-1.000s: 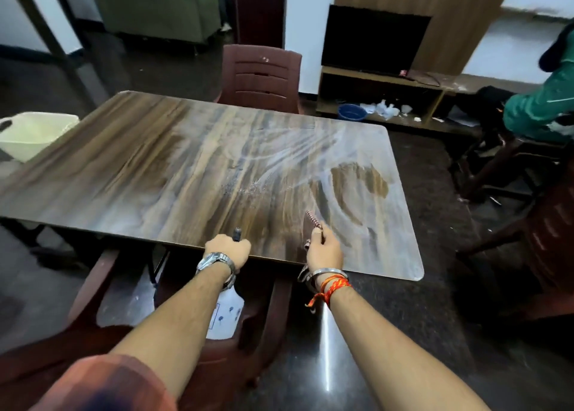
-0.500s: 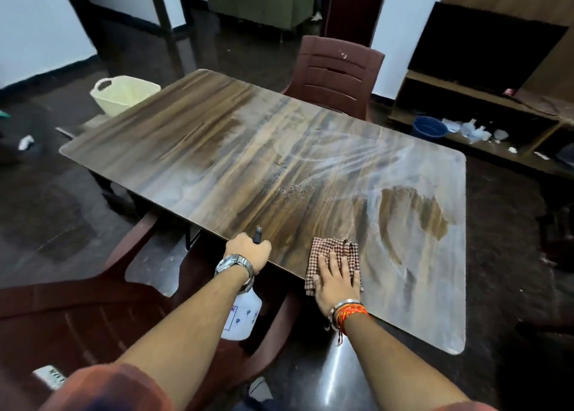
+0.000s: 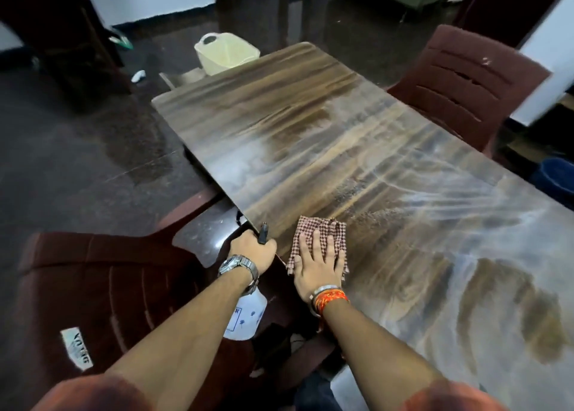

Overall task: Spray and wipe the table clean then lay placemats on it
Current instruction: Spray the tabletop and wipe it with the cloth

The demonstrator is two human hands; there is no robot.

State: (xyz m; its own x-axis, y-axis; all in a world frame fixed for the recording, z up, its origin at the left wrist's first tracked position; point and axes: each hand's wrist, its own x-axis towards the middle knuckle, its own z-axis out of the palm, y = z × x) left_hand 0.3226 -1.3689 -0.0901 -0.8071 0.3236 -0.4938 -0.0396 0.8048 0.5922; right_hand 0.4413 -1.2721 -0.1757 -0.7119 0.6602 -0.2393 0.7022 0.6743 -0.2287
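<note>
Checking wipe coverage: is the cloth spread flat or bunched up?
Spread flat: the checked cloth lies open on the table under the right hand.

The right hand [image 3: 316, 263] lies flat, fingers spread, on a checked cloth [image 3: 323, 233] at the near edge of the wooden table [image 3: 310, 137] (pale smears cover its surface). The left hand [image 3: 253, 250] grips a white spray bottle [image 3: 245, 317] just beside the edge.

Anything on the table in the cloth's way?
Nothing visible. The right hand presses the cloth flat at the near edge of the table; the top beyond it shows only pale streaks. The left hand grips the bottle off the edge, beside the cloth, not in its path.
</note>
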